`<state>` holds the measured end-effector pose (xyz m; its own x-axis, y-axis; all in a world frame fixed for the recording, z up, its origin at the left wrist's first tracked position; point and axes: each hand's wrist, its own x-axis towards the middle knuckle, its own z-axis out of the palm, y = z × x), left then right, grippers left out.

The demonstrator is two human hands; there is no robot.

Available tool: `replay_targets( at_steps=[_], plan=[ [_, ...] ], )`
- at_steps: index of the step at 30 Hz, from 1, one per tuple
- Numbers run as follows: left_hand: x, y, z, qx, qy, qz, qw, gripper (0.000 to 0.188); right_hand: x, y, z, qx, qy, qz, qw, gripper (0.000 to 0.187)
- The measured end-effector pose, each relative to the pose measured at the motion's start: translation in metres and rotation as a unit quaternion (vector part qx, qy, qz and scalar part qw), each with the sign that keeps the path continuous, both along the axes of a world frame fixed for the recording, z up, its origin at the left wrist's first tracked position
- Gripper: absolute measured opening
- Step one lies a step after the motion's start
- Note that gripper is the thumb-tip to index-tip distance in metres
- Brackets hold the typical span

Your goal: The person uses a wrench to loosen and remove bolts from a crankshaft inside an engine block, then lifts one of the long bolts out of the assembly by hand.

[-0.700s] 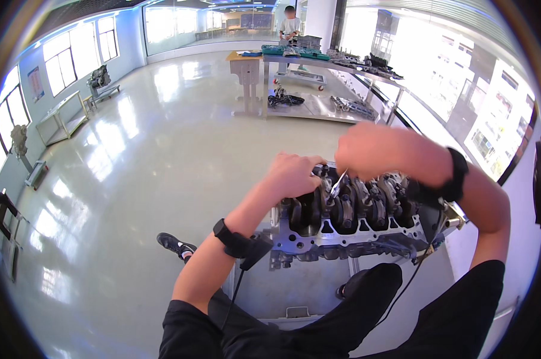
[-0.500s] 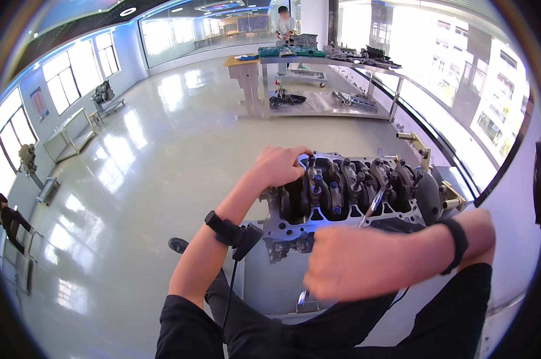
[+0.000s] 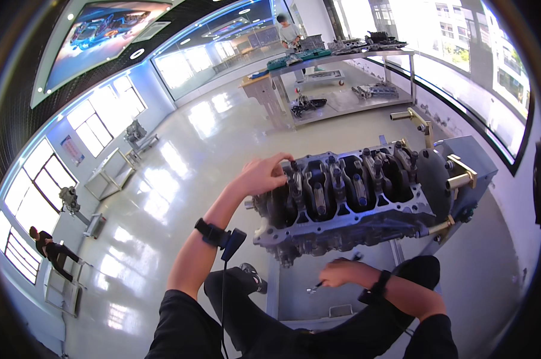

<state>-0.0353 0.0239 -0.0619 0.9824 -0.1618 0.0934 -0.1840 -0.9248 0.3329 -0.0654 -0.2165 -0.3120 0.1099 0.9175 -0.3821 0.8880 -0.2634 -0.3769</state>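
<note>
The left hand (image 3: 263,175) is resting spread on the engine block's (image 3: 348,203) near end, apparently steadying it on its stand (image 3: 462,173); the right hand (image 3: 340,273) is pinching a small tool (image 3: 314,289) below the block.

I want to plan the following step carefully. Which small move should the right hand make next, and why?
Probably lift the right hand with its small metal tool from the grey stand tray up to the grey metal engine block. The left hand rests on the block's end, seemingly steadying it.
</note>
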Motion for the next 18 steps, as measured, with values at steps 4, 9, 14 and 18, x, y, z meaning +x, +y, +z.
replay_targets(
  at_steps=[4,9,14,18],
  plan=[
    [0.001,-0.010,0.005,0.007,0.018,-0.010,1.000,0.049,0.037,-0.054,-0.069,-0.111,-0.030,-0.048,0.992,0.025],
    [0.004,-0.014,0.012,-0.001,0.051,0.019,0.999,0.039,0.027,-0.020,-0.072,-0.120,-0.022,-0.046,0.991,0.022],
    [0.008,-0.011,0.020,0.008,0.078,-0.077,0.994,0.021,-0.004,-0.017,-0.064,-0.043,0.053,-0.012,0.998,0.023],
    [0.019,-0.022,0.049,0.092,-0.012,-0.106,0.990,0.021,-0.002,-0.026,-0.045,-0.078,0.073,-0.007,0.994,0.022]
  ],
)
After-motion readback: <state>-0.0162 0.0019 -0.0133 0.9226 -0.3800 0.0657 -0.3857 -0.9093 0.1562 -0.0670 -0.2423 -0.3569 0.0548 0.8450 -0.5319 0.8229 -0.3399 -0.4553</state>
